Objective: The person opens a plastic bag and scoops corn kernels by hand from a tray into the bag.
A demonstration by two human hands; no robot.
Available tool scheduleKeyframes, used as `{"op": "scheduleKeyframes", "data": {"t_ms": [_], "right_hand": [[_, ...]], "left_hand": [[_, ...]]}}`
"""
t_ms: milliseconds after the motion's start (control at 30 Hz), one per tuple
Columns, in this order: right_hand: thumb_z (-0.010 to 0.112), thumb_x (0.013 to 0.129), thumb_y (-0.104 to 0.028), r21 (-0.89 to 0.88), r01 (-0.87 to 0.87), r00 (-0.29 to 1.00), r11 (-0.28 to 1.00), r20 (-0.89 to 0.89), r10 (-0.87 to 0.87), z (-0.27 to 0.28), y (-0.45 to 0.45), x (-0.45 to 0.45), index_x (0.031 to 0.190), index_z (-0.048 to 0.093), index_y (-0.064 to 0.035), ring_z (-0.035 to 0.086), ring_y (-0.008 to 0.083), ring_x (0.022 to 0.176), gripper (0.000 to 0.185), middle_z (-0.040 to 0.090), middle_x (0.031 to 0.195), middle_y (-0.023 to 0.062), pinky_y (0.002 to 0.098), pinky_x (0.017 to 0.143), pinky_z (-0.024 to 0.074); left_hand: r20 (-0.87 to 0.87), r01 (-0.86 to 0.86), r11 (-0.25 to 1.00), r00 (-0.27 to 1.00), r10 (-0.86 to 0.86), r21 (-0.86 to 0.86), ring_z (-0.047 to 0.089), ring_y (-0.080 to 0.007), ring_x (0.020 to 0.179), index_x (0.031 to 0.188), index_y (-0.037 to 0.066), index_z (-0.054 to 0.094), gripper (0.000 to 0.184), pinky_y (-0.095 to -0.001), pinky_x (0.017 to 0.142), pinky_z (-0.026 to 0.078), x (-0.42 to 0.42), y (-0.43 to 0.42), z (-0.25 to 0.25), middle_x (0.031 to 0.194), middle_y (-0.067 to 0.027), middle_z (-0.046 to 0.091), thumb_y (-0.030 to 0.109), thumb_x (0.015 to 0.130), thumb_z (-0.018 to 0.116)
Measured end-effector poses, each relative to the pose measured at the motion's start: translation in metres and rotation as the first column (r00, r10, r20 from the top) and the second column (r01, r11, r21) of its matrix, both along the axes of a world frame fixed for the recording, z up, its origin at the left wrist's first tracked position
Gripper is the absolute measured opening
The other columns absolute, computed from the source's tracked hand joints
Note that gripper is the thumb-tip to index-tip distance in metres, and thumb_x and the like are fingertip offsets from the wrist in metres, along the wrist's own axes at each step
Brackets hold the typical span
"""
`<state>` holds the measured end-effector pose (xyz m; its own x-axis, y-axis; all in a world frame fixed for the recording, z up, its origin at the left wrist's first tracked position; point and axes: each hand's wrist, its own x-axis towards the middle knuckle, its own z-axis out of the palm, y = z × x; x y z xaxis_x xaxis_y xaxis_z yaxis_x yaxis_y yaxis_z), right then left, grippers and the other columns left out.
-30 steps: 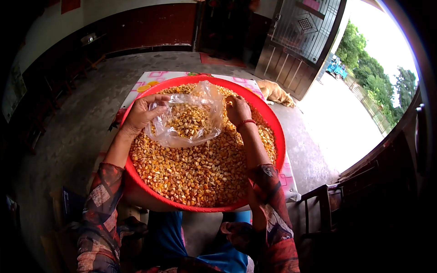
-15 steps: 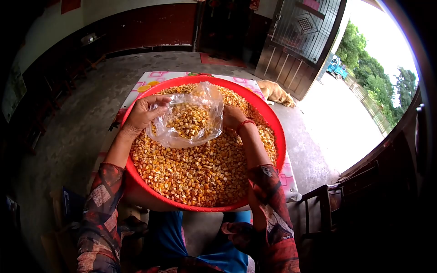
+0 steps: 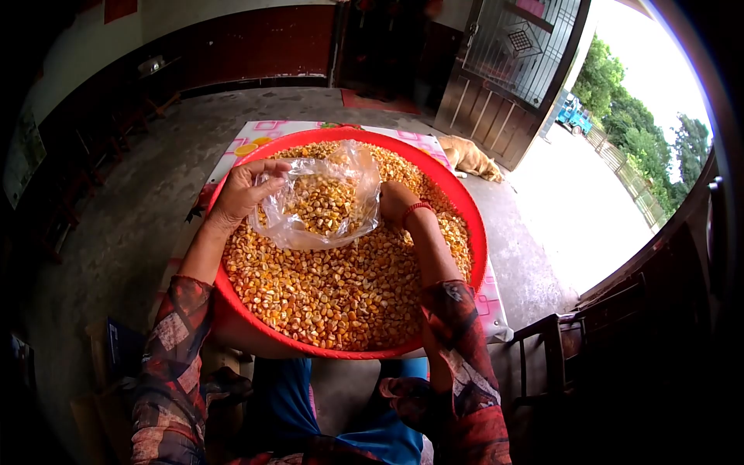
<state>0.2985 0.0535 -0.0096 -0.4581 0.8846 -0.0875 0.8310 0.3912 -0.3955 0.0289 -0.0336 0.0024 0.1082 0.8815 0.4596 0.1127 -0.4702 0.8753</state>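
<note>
Left hand (image 3: pixel 246 195) unmoved, grip pinched closed on clear bag's (image 3: pixel 310 239) left edge. Bag sits over corn kernels (image 3: pixel 333 294) in red basin (image 3: pixel 341 353). Right hand (image 3: pixel 395 203) has dipped at bag's right side; fingers hidden, grip can't be judged; work likely centres there now.

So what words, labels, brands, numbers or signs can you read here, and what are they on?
None can be read.
Dark blue object, lower left: pale marks, too small to read.
Pink patch on the door: no lettering can be made out.
Truck outside: too small to tell.
Bag and basin: no print seen.
</note>
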Motion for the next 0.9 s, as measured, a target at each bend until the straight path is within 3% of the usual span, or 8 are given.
{"op": "scheduleKeyframes", "data": {"t_ms": [200, 300, 467, 600, 667, 733, 867, 900], "right_hand": [[0.049, 0.079, -0.02, 0.114, 0.164, 0.919, 0.98, -0.378, -0.11, -0.02, 0.024, 0.015, 0.077, 0.061, 0.004, 0.059, 0.0256, 0.056, 0.027, 0.059, 0.064, 0.0172, 0.0363, 0.053, 0.0473], [0.048, 0.082, -0.016, -0.491, 0.081, 0.343, 0.867, -0.803, -0.487, -0.013, 0.024, 0.023, 0.073, 0.054, -0.0041, 0.031, 0.0084, 0.034, 0.016, 0.037, 0.049, -0.0015, 0.0246, 0.032, 0.0219], [0.049, 0.087, -0.019, -0.249, -0.192, -0.051, 0.949, -0.963, -0.263, 0.027, 0.008, 0.0, 0.073, 0.049, -0.0086, 0.024, 0.0038, 0.039, 0.017, 0.032, 0.051, -0.0066, 0.0207, 0.035, 0.0186], [0.048, 0.089, -0.02, -0.112, -0.245, -0.02, 0.963, -0.992, -0.121, 0.06, -0.04, -0.043, 0.077, 0.05, -0.0103, 0.025, 0.0014, 0.042, 0.016, 0.032, 0.053, -0.0081, 0.0185, 0.038, 0.0185], [0.048, 0.089, -0.02, -0.079, -0.193, 0.15, 0.978, -0.987, -0.05, 0.048, -0.046, -0.061, 0.081, 0.053, -0.0077, 0.029, 0.0017, 0.044, 0.016, 0.037, 0.056, -0.0061, 0.0182, 0.039, 0.0209], [0.049, 0.088, -0.019, 0.209, -0.038, 0.401, 0.977, -0.892, 0.207, 0.035, -0.048, -0.071, 0.086, 0.056, 0.0004, 0.045, 0.0079, 0.052, 0.02, 0.05, 0.063, 0.0004, 0.0228, 0.046, 0.0376], [0.053, 0.085, -0.017, 0.277, -0.075, 0.618, 0.958, -0.741, 0.263, 0.016, -0.044, -0.077, 0.087, 0.06, -0.0002, 0.053, 0.0108, 0.061, 0.018, 0.059, 0.07, 0.0061, 0.0256, 0.055, 0.0437], [0.052, 0.082, -0.015, 0.304, -0.115, 0.647, 0.946, -0.699, 0.304, 0.018, -0.048, -0.077, 0.085, 0.058, -0.0002, 0.056, 0.0196, 0.063, 0.016, 0.059, 0.072, 0.0118, 0.0304, 0.057, 0.0442]], "left_hand": [[-0.009, -0.002, 1.0, 1.0, 0.002, -0.014, 0.055, -0.0078, 0.084, 0.099, 0.003, 0.063, 0.02, -0.0216, 0.072, 0.046, -0.002, 0.0, -0.001, 0.097, -0.0028, 0.061, 0.003, 0.08, 0.06], [-0.019, 0.0, 1.0, 1.0, 0.0, -0.013, 0.054, -0.0091, 0.088, 0.099, 0.003, 0.063, 0.02, -0.0239, 0.077, 0.045, -0.005, 0.002, -0.003, 0.099, -0.0034, 0.062, 0.005, 0.08, 0.059], [-0.028, -0.009, 1.0, 1.0, 0.009, 0.003, 0.054, -0.0089, 0.088, 0.101, 0.003, 0.062, 0.021, -0.0243, 0.078, 0.045, -0.003, 0.0, 0.0, 0.1, -0.0033, 0.061, 0.005, 0.08, 0.059], [-0.072, -0.012, 1.0, 0.997, 0.011, -0.025, 0.054, -0.0102, 0.09, 0.101, 0.002, 0.061, 0.022, -0.0254, 0.079, 0.045, -0.002, -0.001, 0.002, 0.103, -0.0047, 0.061, 0.006, 0.08, 0.06], [-0.103, -0.012, 1.0, 0.995, 0.011, -0.016, 0.054, -0.0109, 0.092, 0.101, 0.002, 0.061, 0.022, -0.026, 0.08, 0.044, 0.0, -0.003, 0.003, 0.105, -0.0054, 0.06, 0.006, 0.08, 0.06], [-0.102, -0.037, 0.999, 0.994, 0.034, -0.033, 0.054, -0.0123, 0.095, 0.101, 0.002, 0.061, 0.021, -0.0272, 0.082, 0.043, 0.002, -0.004, 0.004, 0.107, -0.0068, 0.06, 0.007, 0.08, 0.06], [-0.056, -0.01, 0.999, 0.998, 0.007, -0.053, 0.053, -0.0125, 0.097, 0.1, 0.002, 0.061, 0.021, -0.0272, 0.083, 0.042, 0.001, -0.004, 0.004, 0.107, -0.007, 0.06, 0.007, 0.08, 0.061], [-0.066, -0.004, 1.0, 0.998, 0.002, -0.028, 0.053, -0.0125, 0.097, 0.1, 0.002, 0.061, 0.021, -0.0271, 0.083, 0.042, 0.0, -0.003, 0.003, 0.107, -0.007, 0.06, 0.007, 0.08, 0.061]]}}
